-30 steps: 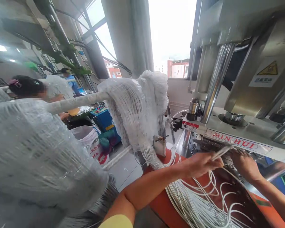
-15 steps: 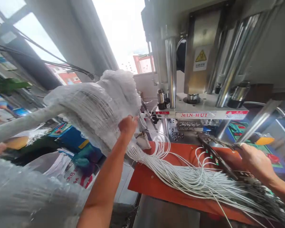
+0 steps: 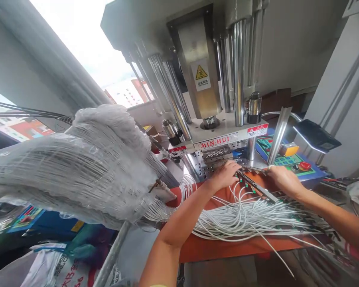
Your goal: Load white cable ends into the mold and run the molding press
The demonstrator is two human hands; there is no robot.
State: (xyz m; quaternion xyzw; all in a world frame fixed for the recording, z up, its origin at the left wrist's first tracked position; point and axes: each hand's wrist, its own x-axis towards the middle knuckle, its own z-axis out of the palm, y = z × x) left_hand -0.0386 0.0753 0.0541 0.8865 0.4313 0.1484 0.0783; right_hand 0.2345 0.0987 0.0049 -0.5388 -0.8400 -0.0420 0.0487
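My left hand point(image 3: 225, 176) and my right hand point(image 3: 283, 180) both rest on a long dark metal bar point(image 3: 255, 185) that carries a row of small green plugs. The bar lies at the foot of a grey press machine point(image 3: 215, 139) labelled MIN-HUI. My left hand's fingers are curled over the bar's left end. At the bar's right end my right hand is closed on it. White cables point(image 3: 251, 217) run from the plugs across an orange bench top point(image 3: 215, 247).
A big plastic-wrapped bundle of white cables point(image 3: 77, 167) hangs on a rail at left, close to my left arm. A blue control panel point(image 3: 290, 161) with a red button sits right of the press. Bags point(image 3: 56, 267) lie on the floor below left.
My left hand came down from the wrapped cable bundle onto the bar's left end. The bar now lies at the press's foot with both hands on it. The view swung right.
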